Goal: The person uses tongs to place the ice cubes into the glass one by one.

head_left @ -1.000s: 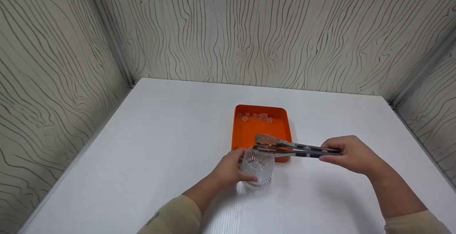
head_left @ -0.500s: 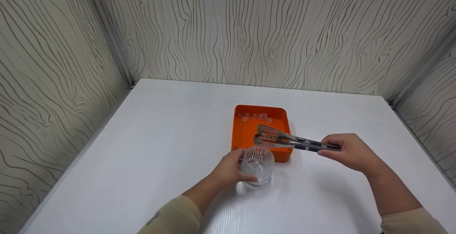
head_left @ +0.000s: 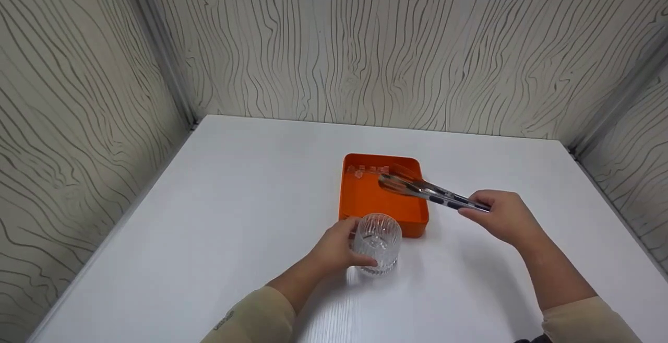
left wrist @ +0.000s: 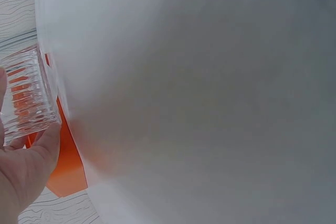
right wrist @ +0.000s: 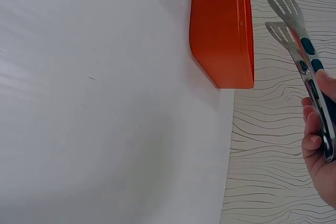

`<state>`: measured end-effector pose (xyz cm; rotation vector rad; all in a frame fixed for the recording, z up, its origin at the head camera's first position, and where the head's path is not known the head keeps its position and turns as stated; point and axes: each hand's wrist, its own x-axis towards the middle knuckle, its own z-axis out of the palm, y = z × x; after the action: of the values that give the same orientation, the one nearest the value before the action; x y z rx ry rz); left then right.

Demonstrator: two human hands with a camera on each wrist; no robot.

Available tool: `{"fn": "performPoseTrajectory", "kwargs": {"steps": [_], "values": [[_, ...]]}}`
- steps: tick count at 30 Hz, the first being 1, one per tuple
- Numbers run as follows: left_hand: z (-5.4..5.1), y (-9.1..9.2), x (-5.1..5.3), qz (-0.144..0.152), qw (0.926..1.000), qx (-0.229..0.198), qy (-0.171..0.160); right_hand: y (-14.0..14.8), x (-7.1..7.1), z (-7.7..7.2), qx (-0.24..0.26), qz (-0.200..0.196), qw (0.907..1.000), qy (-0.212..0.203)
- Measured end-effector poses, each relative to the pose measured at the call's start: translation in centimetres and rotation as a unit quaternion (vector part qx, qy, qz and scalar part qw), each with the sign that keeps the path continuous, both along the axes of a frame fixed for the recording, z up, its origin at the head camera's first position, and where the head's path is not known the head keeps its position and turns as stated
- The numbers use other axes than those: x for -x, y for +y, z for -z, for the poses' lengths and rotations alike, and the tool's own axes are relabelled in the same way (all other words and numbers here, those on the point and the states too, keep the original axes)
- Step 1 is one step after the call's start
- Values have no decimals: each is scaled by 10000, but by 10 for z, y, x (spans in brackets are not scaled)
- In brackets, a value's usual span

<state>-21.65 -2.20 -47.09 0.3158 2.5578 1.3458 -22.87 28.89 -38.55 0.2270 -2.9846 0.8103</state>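
A clear ribbed glass (head_left: 383,244) stands on the white table, close to the front of an orange tray (head_left: 360,202). My left hand (head_left: 331,251) grips the glass from its left side, thumb across the near face; the left wrist view shows fingers against the ribbed glass (left wrist: 31,95). Metal serving tongs (head_left: 433,192) are held by their handles in my right hand (head_left: 498,215). Their slotted heads (right wrist: 286,6) stand apart in the right wrist view and hang over the tray. Small clear cubes (head_left: 360,170) lie along the tray's far side, some hidden behind the tongs.
The white table (head_left: 235,202) spreads around the tray on all sides. Wood-grain patterned panels (head_left: 334,45) enclose it at the back, left and right.
My right hand has shifted forward and slightly left, carrying the tongs from over the glass to the far part of the tray. The left hand and the glass have stayed put.
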Motion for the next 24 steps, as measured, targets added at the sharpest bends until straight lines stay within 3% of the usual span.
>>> {"fn": "performPoseTrajectory", "kwargs": {"steps": [11,24], "values": [[-1,0,0,1,9999,-119,7,-13,11,5,-199,579,9978,-273],[0,0,0,5,9999,-152,-2,-33,21,16,-564,773,9951,-240]]}}
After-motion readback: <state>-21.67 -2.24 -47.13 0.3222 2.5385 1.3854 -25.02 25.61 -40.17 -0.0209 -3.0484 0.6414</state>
